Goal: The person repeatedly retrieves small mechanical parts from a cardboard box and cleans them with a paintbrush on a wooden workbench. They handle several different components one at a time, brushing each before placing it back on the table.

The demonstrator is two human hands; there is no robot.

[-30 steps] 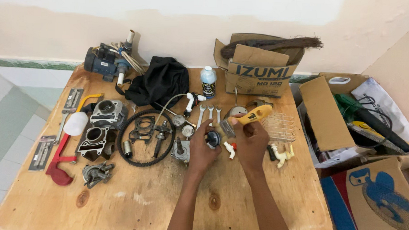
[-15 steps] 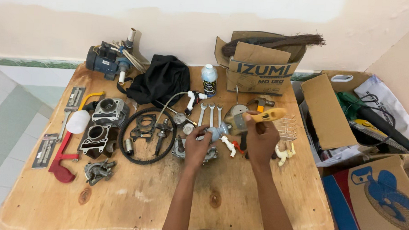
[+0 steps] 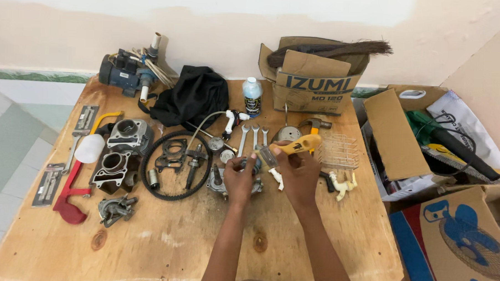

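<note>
Right hand (image 3: pixel 299 178) grips a yellow-handled tool (image 3: pixel 292 147), fingers wrapped round the lower part of the handle. Tool held above the wooden table (image 3: pixel 163 248), just past mid-table. Long axis runs near-level, slightly tilted: yellow handle end points right and a little up toward the wire basket (image 3: pixel 338 151); the clear, pale working end points left and slightly down, toward the left hand. What that tip is cannot be made out.

Left hand (image 3: pixel 239 180) sits on a small grey metal engine part (image 3: pixel 233 181), fingers curled over its top, pinning it to the table. Most of the part is hidden under the hand.

Around: three wrenches (image 3: pixel 254 138) lie side by side just beyond the hands. Black belt loop (image 3: pixel 171 166) to the left rings a gasket and a geared shaft. Further left, two cylinder blocks (image 3: pixel 119 152), a white plastic cup (image 3: pixel 89 149), a red tool (image 3: pixel 69 198). Black cloth (image 3: pixel 193 97) and small bottle (image 3: pixel 252 96) at the far edge; cardboard box (image 3: pixel 313 84) behind, a brush lying across it. Cream plastic fitting (image 3: pixel 342 187) right of the right hand.

Open boxes at the right run off frame. Hammer (image 3: pixel 315 125) partly covered by the tool handle.
</note>
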